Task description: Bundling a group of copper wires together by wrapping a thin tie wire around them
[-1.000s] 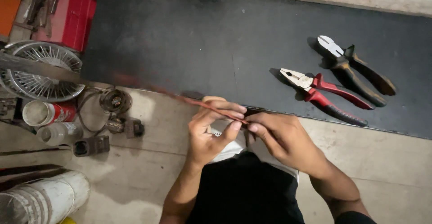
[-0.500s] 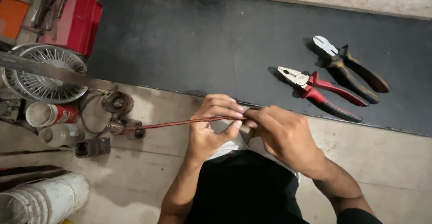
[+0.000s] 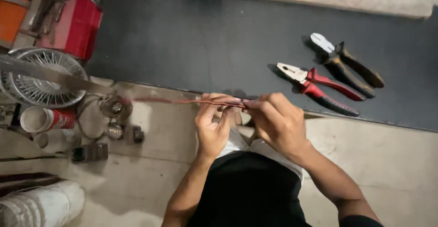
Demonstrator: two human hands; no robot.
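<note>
Wire [image 3: 182, 101]: held between left hand [image 3: 214, 124] and right hand [image 3: 276, 120], stretched out to the left
Pliers [image 3: 319, 90]: laid on the mat [image 3: 205, 40], right of the hands
Cutters [image 3: 346, 65]: placed just behind the pliers
Wheel [image 3: 43, 78]: set far left, can [image 3: 43, 120] before it

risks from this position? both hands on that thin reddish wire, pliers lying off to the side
1. The wire runs out to the left from the left hand with its far end unsupported; it could whip or poke if the grip slips.
2. The right hand pinches the wire bare; a sharp strand might prick a finger.
3. The red pliers lie close to the right hand's knuckles and could get knocked.
</note>
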